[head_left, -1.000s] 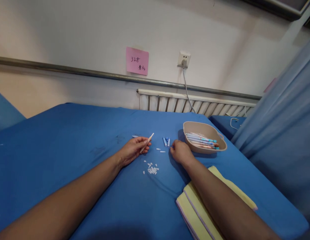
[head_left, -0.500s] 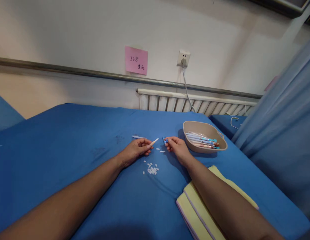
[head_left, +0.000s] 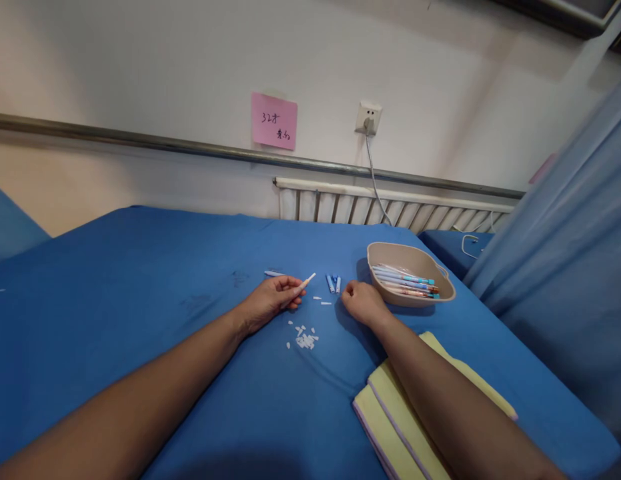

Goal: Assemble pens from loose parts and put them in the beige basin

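While the left hand (head_left: 267, 303) pinches a slim white plastic pen barrel (head_left: 305, 281) just above the blue table cloth (head_left: 140, 267), the right hand (head_left: 363, 303) rests curled beside small blue pen caps (head_left: 333, 284), its grip unreadable. Barrel looks light, stiff, slick; best held mid-shaft.

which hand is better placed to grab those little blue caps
Right: the right hand rests beside the small blue plastic caps, while the left hand holds a thin white stick.
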`<state>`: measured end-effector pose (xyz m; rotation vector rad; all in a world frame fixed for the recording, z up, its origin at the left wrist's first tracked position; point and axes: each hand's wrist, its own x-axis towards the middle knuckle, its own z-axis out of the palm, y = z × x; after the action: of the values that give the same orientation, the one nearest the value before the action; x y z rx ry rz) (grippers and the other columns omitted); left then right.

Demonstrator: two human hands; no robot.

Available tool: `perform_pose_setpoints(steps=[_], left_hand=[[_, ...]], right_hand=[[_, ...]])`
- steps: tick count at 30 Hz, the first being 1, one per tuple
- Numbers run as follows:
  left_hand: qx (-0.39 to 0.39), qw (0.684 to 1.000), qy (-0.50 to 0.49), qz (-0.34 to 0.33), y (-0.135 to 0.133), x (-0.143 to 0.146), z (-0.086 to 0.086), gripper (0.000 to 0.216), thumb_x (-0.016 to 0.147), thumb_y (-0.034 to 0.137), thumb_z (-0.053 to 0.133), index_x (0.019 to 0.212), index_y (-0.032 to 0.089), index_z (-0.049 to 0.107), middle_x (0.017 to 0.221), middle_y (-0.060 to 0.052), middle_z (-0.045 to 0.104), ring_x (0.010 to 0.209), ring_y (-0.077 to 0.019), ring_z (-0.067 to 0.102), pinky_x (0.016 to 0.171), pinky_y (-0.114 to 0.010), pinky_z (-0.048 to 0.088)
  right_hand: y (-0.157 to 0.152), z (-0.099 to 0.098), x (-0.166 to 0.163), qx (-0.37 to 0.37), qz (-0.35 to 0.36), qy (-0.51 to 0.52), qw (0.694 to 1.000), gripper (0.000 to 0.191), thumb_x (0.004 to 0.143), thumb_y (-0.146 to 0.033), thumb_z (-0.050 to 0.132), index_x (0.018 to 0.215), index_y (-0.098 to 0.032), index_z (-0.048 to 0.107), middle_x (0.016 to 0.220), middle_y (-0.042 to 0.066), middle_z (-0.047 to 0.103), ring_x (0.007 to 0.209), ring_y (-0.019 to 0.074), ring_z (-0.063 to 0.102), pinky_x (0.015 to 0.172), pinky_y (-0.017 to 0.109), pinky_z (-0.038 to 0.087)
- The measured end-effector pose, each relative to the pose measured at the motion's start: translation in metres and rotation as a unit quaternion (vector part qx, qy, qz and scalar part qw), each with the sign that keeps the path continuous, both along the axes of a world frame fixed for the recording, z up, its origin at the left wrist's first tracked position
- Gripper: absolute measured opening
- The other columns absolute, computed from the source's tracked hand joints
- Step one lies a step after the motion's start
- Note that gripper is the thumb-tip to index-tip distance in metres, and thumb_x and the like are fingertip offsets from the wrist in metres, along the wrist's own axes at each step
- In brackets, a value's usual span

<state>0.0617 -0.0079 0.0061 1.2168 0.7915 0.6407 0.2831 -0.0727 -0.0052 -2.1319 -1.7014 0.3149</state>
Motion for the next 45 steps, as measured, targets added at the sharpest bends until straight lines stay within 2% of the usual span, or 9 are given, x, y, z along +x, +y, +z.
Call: perform_pose_setpoints(steps=[4,9,12,16,24,31,37,41,45], left_hand=[[-0.023,1.000,-0.015,0.013,0.000,-0.001,0.002,0.027,0.069,0.022,0.074,0.090,0.012,0.060,0.083,-0.004,0.065,0.062,-0.0075,0.059,0.058,-0.020,0.049],[-0.038,0.999,-0.032,0.018,0.001,-0.002,0.004,0.023,0.070,0.021,0.073,0.088,0.012,0.061,0.084,-0.004,0.065,0.062,-0.0071,0.059,0.058,-0.018,0.049],[-0.036,0.999,-0.030,0.015,0.001,-0.002,0.004,0.022,0.072,0.021,0.072,0.088,0.012,0.062,0.084,-0.004,0.065,0.061,-0.0066,0.058,0.057,-0.018,0.049],[-0.033,0.999,-0.031,0.009,0.003,-0.002,0.002,0.021,0.072,0.021,0.072,0.088,0.011,0.062,0.084,-0.004,0.065,0.061,-0.0068,0.058,0.057,-0.018,0.049],[-0.011,1.000,-0.015,0.004,0.002,-0.001,-0.002,0.027,0.071,0.024,0.073,0.090,0.012,0.059,0.082,-0.004,0.065,0.059,-0.0072,0.058,0.057,-0.020,0.049],[0.022,1.000,0.014,-0.012,0.000,0.001,-0.002,0.031,0.068,0.030,0.074,0.090,0.013,0.059,0.079,-0.002,0.065,0.057,-0.0067,0.056,0.057,-0.021,0.047],[0.042,0.999,0.025,-0.020,-0.002,0.001,-0.001,0.035,0.065,0.034,0.075,0.090,0.014,0.060,0.079,-0.001,0.066,0.058,-0.0073,0.056,0.059,-0.022,0.046],[0.047,0.998,0.026,-0.027,-0.001,0.001,-0.002,0.035,0.065,0.034,0.075,0.090,0.014,0.060,0.078,0.000,0.065,0.059,-0.0075,0.056,0.060,-0.023,0.046],[0.058,0.997,0.030,-0.034,-0.001,0.001,-0.002,0.035,0.066,0.036,0.074,0.089,0.013,0.060,0.079,0.000,0.065,0.058,-0.0074,0.056,0.058,-0.022,0.044]], right_hand=[[-0.003,0.000,0.002,0.000,-0.009,-0.046,0.999,0.021,0.081,-0.029,0.046,0.084,-0.016,0.063,0.083,0.011,0.067,0.079,0.0221,0.062,0.069,0.029,0.039],[0.004,-0.007,0.002,0.065,-0.030,-0.019,0.997,0.025,0.083,-0.032,0.049,0.099,-0.015,0.060,0.099,0.010,0.063,0.086,0.0192,0.059,0.076,0.026,0.040],[0.008,-0.008,0.000,0.094,0.014,-0.016,0.995,0.029,0.086,-0.029,0.048,0.110,-0.019,0.059,0.107,0.009,0.060,0.092,0.0174,0.057,0.081,0.025,0.039],[0.007,-0.005,-0.004,0.076,0.075,-0.064,0.992,0.026,0.088,-0.028,0.046,0.107,-0.022,0.062,0.101,0.008,0.062,0.097,0.0191,0.055,0.086,0.027,0.036],[0.001,0.000,-0.008,0.036,0.014,-0.109,0.993,0.026,0.087,-0.040,0.047,0.096,-0.021,0.060,0.093,0.007,0.063,0.086,0.0198,0.058,0.075,0.028,0.038],[-0.003,0.005,-0.011,0.023,-0.004,-0.147,0.989,0.021,0.083,-0.021,0.048,0.102,-0.016,0.056,0.093,0.011,0.065,0.084,0.0222,0.061,0.071,0.029,0.039],[-0.008,0.014,-0.014,0.021,0.035,-0.172,0.984,0.029,0.081,-0.017,0.048,0.109,-0.013,0.056,0.093,0.015,0.067,0.091,0.0260,0.060,0.079,0.032,0.038],[-0.006,0.012,-0.013,0.041,0.036,-0.122,0.991,0.034,0.082,-0.022,0.049,0.115,-0.015,0.055,0.094,0.013,0.067,0.094,0.0250,0.059,0.083,0.032,0.038],[0.002,0.005,-0.009,0.097,0.019,0.036,0.994,0.035,0.081,-0.027,0.052,0.115,-0.018,0.055,0.087,0.006,0.068,0.084,0.0201,0.060,0.077,0.030,0.040]])
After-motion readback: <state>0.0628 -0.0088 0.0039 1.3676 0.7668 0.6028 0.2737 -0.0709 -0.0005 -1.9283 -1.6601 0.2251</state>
